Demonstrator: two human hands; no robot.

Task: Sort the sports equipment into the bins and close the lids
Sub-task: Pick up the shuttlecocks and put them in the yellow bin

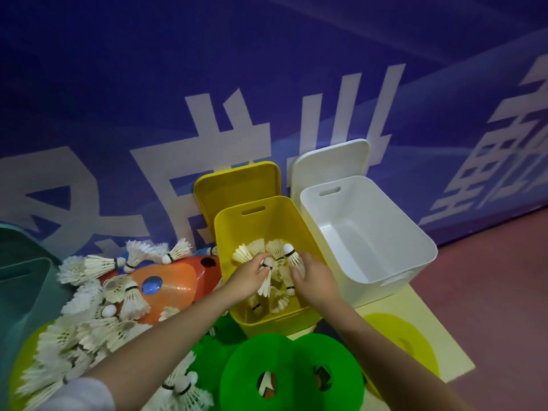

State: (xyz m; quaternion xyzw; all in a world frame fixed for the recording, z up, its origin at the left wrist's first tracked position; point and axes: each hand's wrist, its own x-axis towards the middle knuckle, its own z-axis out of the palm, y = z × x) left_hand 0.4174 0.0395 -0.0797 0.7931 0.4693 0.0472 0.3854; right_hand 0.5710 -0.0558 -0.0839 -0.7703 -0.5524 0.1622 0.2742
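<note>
Both hands down inside the yellow bin (305, 232), right over the shuttlecocks in the bin (277, 253). Left hand (247, 277) curled, fingers pinching one shuttlecock (267, 278) near its cork end, feathers pointing down toward the bin floor. Right hand (315, 277) looser, fingers relaxed and slightly bent, fingertips touching or just beside another shuttlecock (292, 258) with a white cork and black band; hard to tell whether actually gripping it, looks more like resting against it.

Yellow bin maybe a quarter full of birdies, lid off. Yellow lid (237, 188) propped upright behind it against the blue wall banner (148, 84). White bin (367, 232) just beside it on the right, nothing visible inside, with the white lid (329, 161) leaning behind it the same way.

Big loose pile of shuttlecocks (89, 315) on the floor to the left, spread over and around orange cones (169, 280). Green flat cones (267, 369) stacked near the bottom, yellow flat cone (406, 336) on the right by the white bin. Edge of a teal bin (20, 280) at far left. White sleeve (77, 396) at bottom left corner.
</note>
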